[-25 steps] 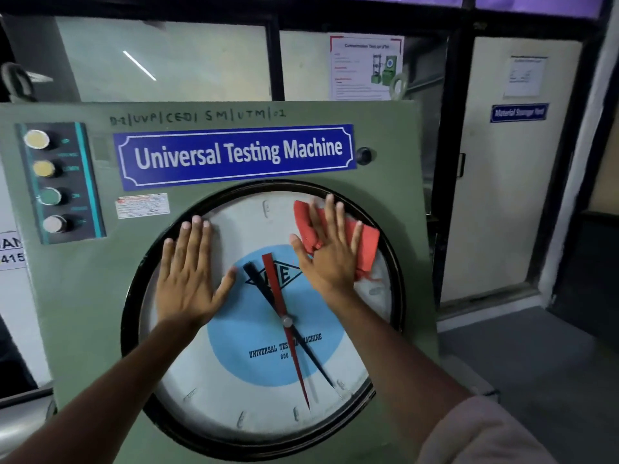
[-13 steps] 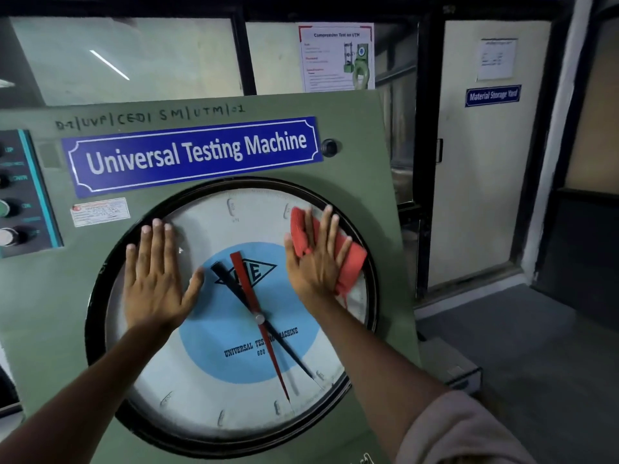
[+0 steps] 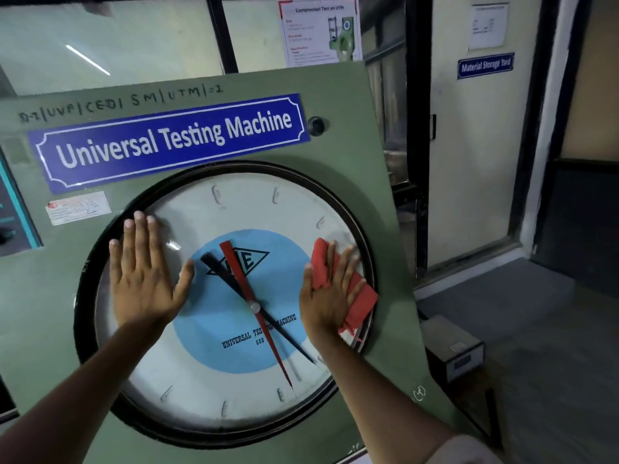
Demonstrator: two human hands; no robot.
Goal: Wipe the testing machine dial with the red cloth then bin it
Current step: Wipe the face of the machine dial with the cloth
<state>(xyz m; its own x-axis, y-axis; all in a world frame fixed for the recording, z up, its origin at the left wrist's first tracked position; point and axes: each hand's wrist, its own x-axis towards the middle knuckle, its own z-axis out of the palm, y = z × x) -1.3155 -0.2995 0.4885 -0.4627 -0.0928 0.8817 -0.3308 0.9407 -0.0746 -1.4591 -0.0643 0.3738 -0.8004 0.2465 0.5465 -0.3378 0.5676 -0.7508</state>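
The round white dial (image 3: 234, 209) with a blue centre, a red needle and a black needle fills the front of the green testing machine (image 3: 361, 145). My right hand (image 3: 330, 291) lies flat on the dial's right side and presses the red cloth (image 3: 360, 304) against the glass near the black rim. My left hand (image 3: 144, 276) rests flat with fingers spread on the dial's left side and holds nothing. No bin is in view.
A blue "Universal Testing Machine" sign (image 3: 174, 139) sits above the dial. A control panel (image 3: 13, 209) shows at the left edge. To the right are a small grey box (image 3: 452, 346) on the floor and a pale door (image 3: 475, 162) with a blue label.
My right hand slid the red cloth from the dial's upper right down to its right edge. My left hand stayed flat on the left side. The camera shifted left and closer.
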